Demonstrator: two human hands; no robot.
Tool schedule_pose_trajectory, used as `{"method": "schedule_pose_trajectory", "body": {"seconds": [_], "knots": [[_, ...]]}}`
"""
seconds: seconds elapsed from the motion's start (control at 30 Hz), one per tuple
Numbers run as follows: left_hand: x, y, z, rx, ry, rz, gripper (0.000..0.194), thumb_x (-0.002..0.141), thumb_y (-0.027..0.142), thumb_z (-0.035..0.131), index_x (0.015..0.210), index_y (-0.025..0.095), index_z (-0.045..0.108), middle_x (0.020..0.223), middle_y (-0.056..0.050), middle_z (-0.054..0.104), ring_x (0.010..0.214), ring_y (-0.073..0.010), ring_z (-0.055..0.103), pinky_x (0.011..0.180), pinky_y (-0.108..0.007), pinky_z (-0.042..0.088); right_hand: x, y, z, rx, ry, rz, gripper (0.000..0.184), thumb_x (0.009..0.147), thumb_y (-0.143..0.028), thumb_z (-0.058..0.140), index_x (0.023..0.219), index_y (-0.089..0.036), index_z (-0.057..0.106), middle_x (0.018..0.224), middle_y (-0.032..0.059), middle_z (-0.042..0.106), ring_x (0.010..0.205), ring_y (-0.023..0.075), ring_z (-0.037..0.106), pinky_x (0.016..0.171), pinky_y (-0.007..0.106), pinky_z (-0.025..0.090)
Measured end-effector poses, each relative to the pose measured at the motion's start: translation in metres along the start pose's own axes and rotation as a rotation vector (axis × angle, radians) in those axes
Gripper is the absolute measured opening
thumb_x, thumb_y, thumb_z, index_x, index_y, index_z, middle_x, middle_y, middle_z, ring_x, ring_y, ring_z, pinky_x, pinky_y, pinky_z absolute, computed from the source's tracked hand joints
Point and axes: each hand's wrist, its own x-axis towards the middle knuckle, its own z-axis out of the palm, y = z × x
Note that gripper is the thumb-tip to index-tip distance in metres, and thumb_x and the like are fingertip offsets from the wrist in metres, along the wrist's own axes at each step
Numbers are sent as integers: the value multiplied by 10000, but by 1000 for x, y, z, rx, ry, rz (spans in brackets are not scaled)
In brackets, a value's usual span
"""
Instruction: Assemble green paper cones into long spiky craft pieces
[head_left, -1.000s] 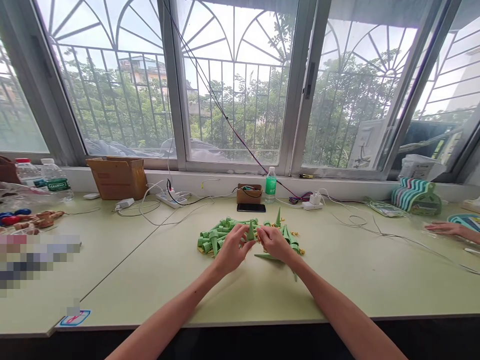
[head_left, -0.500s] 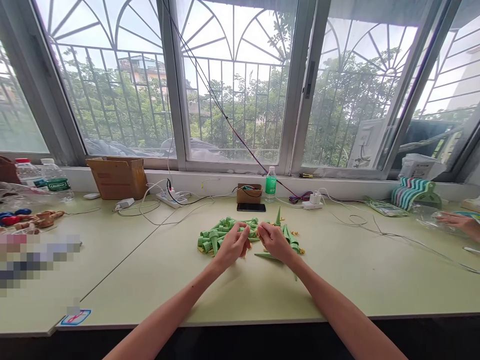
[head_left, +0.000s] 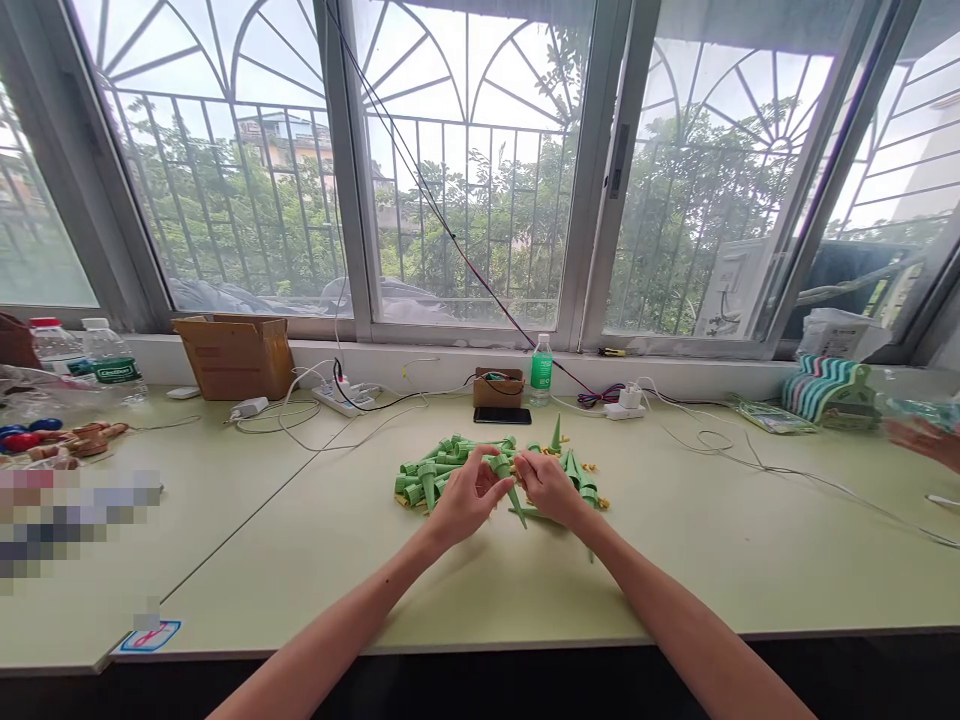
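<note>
In the head view, my left hand (head_left: 466, 498) grips a green plastic spike (head_left: 517, 504) by its wide end between thumb and fingers, its tip pointing down toward the table. My right hand (head_left: 547, 486) is close beside it, fingers pinched together at the spike's wide end. Whatever that pinch holds is hidden or too small to name. Behind and left of my hands lies a pile of similar green spikes and caps (head_left: 427, 480). More green cone pieces (head_left: 574, 468) and small yellow bits (head_left: 590, 467) lie at my right hand.
Behind the pile are a black phone (head_left: 502, 415), a small cardboard box (head_left: 499, 388) and a green-labelled bottle (head_left: 541, 368). Cables and power strips (head_left: 345, 398) run along the back. A larger carton (head_left: 234, 357) stands left. At far right, another person's hand (head_left: 926, 438) handles clear plastic.
The green spike now shows between my hands, tip downward; before, my fingers hid it. My left fingers have opened wider around it. The other person's hand has moved slightly.
</note>
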Motion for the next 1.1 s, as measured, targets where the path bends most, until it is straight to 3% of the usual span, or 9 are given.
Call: {"method": "schedule_pose_trajectory", "body": {"seconds": [0.3,0.47,0.63,0.73,0.83,0.9,1.1], "knots": [[0,-1,0,227,60,97,341,857,383,569,1141,233,454,742,19,579,609,-138,565,595,-251,466,1,-2,0,-1,-21,19,411,987,-375,329,613,-214,384,516,-13,460,490,130,408,530,264,307],[1,2,2,189,106,95,335,895,396,501,1175,233,416,858,1,577,564,-101,528,542,-220,426,2,-2,1,29,26,41,403,978,-401,343,624,-213,388,507,-21,449,482,125,402,513,253,312],[1,6,3,100,145,77,303,929,428,444,1146,221,398,768,28,566,539,-106,515,523,-217,399,2,0,1,48,103,87,412,967,-454,355,631,-215,378,489,-33,424,465,118,376,484,244,293],[2,7,2,57,161,41,275,933,466,423,962,201,493,667,32,566,511,-114,513,517,-226,397,2,0,0,93,134,103,408,966,-470,349,647,-218,379,485,-38,418,457,116,370,473,239,289],[4,5,1,69,119,-37,516,937,520,363,585,179,526,494,3,538,463,-121,498,508,-237,393,1,-5,-2,139,132,91,393,967,-472,346,672,-217,394,500,-41,420,459,111,368,472,233,296],[5,3,1,13,70,-104,645,933,562,319,445,180,501,408,-16,506,414,-121,478,481,-242,389,0,-9,-3,154,93,72,386,969,-461,349,676,-215,400,512,-40,427,463,107,372,478,229,308],[8,2,1,-262,-36,-265,728,897,657,272,473,153,583,427,-62,569,355,-122,474,400,-242,375,-3,-15,-3,170,3,10,380,969,-395,379,639,-207,393,531,-31,454,489,101,396,513,221,332]]}}
